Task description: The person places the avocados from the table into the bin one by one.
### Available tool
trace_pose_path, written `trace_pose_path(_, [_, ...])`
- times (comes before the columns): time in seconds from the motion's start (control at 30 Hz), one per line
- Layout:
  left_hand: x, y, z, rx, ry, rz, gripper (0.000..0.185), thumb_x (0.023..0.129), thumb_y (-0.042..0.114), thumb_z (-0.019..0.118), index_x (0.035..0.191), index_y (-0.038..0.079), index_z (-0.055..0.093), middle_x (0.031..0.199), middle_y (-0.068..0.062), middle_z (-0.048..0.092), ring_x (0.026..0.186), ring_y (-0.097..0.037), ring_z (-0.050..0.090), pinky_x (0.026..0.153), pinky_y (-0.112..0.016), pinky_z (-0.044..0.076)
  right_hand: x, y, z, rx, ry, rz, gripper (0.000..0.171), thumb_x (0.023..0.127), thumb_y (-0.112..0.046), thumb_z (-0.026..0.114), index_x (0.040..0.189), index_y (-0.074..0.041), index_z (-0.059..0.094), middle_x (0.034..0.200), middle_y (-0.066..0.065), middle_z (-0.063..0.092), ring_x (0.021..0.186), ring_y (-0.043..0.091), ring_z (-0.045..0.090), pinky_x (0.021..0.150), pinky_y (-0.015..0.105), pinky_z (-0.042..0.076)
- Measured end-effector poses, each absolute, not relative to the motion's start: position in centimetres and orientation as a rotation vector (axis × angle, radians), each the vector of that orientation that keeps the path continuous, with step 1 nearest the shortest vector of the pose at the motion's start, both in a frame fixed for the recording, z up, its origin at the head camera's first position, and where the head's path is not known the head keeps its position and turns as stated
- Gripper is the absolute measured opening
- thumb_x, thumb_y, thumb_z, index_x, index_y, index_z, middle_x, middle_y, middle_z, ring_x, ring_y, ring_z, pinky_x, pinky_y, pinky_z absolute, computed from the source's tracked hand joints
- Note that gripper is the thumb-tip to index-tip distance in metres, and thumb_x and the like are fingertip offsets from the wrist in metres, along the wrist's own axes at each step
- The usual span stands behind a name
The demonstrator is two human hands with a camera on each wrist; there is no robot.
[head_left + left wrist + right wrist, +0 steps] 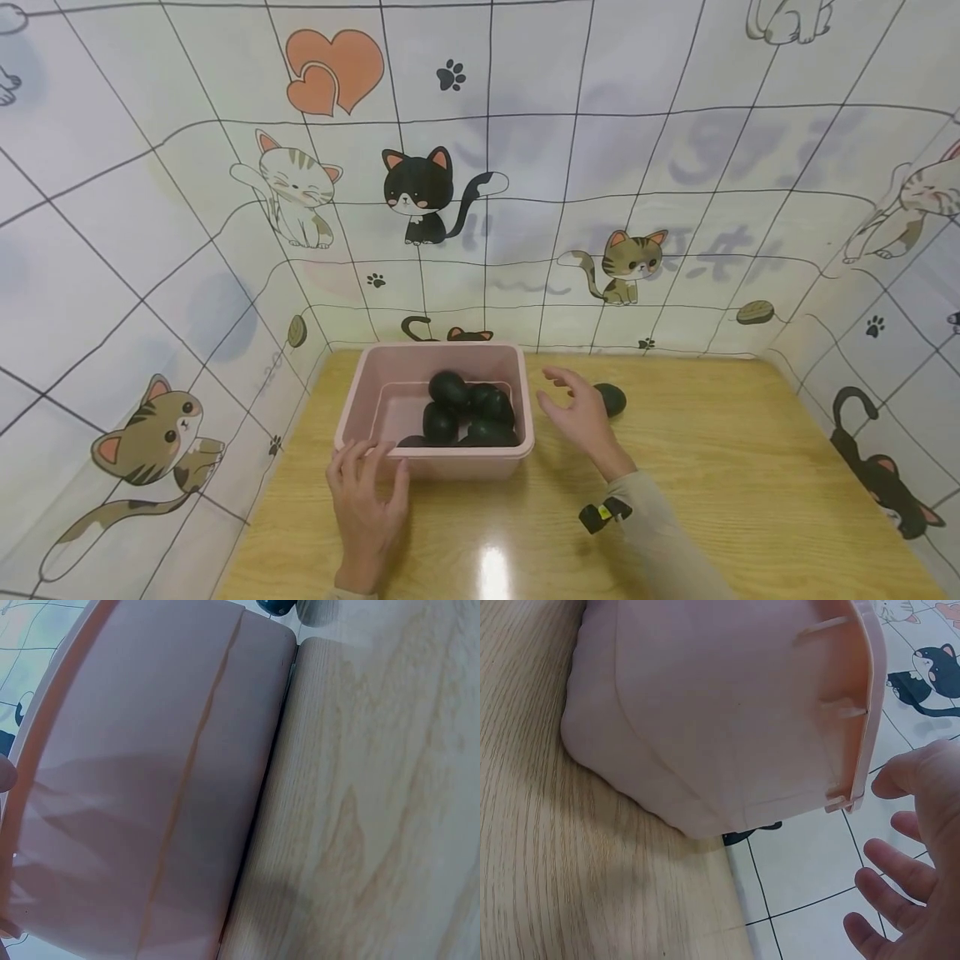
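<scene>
A pink plastic bin [450,460] stands on the wooden table [720,500] and holds several dark green avocados [471,410]. My left hand [366,492] rests with spread fingers on the bin's near left rim; the left wrist view shows the bin's pink wall [150,787] close up. My right hand [573,408] hovers open beside the bin's right side, holding nothing. One more dark avocado [612,398] lies on the table just behind that hand. In the right wrist view the bin's outer wall [727,712] fills the frame, with my right hand's fingers [900,877] spread at the lower right.
Cat-patterned sheets wall the table on the left, back and right [420,192]. A small black and yellow device [603,513] is strapped at my right wrist. Bare wood lies right of the bin and along the front edge.
</scene>
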State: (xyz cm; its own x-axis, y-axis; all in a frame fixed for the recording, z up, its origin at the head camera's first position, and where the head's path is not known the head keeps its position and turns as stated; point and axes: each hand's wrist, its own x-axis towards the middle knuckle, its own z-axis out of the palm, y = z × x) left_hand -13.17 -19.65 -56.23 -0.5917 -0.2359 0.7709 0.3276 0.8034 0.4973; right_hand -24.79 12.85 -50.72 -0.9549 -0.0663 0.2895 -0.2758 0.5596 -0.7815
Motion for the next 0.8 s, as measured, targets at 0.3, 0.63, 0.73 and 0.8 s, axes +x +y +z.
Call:
trace_pose_path(0.3, [-13.2, -19.5, -56.1, -0.082, -2.052, -0.759, 0.028, 0.087, 0.024, 0.074, 0.110, 0.009, 0.074, 0.118, -0.017, 0.067, 0.123, -0.046, 0.050, 0.113, -0.061, 0.032, -25.0, 13.9, -51.6, 0.279, -2.575, 1.309, 0.043, 0.098, -0.022, 0.075, 0.139, -0.011, 0.067, 0.141, 0.011, 0.070, 0.129, 0.034, 0.064, 0.108, 0.059, 0.051])
trace_pose_path(0.63, [-13.2, -19.5, -56.1, -0.076, -2.052, -0.762, 0.028, 0.087, 0.025, 0.074, 0.110, 0.009, 0.074, 0.118, -0.016, 0.067, 0.123, -0.046, 0.050, 0.112, -0.062, 0.032, -25.1, 14.8, -52.5, 0.234, -2.640, 1.226, 0.046, 0.099, -0.024, 0.074, 0.142, -0.011, 0.066, 0.142, 0.013, 0.068, 0.130, 0.035, 0.063, 0.095, 0.053, 0.056])
trace_pose_path(0.73, [-13.2, -19.5, -56.2, -0.077, -2.054, -0.763, 0.028, 0.087, 0.024, 0.074, 0.110, 0.008, 0.074, 0.118, -0.017, 0.066, 0.122, -0.046, 0.050, 0.110, -0.062, 0.032, -25.0, 14.9, -52.7, 0.227, -2.652, 1.225, 0.047, 0.099, -0.024, 0.073, 0.143, -0.010, 0.065, 0.144, 0.014, 0.067, 0.132, 0.036, 0.062, 0.099, 0.056, 0.055])
trace_pose_path(0.8, [-13.2, -19.5, -56.2, -0.074, -2.059, -0.768, 0.028, 0.087, 0.024, 0.074, 0.110, 0.009, 0.073, 0.118, -0.017, 0.066, 0.123, -0.046, 0.049, 0.110, -0.062, 0.032, -25.0, 15.1, -52.8, 0.217, -2.662, 1.225, 0.048, 0.099, -0.024, 0.073, 0.144, -0.011, 0.064, 0.145, 0.014, 0.066, 0.133, 0.036, 0.061, 0.102, 0.056, 0.054])
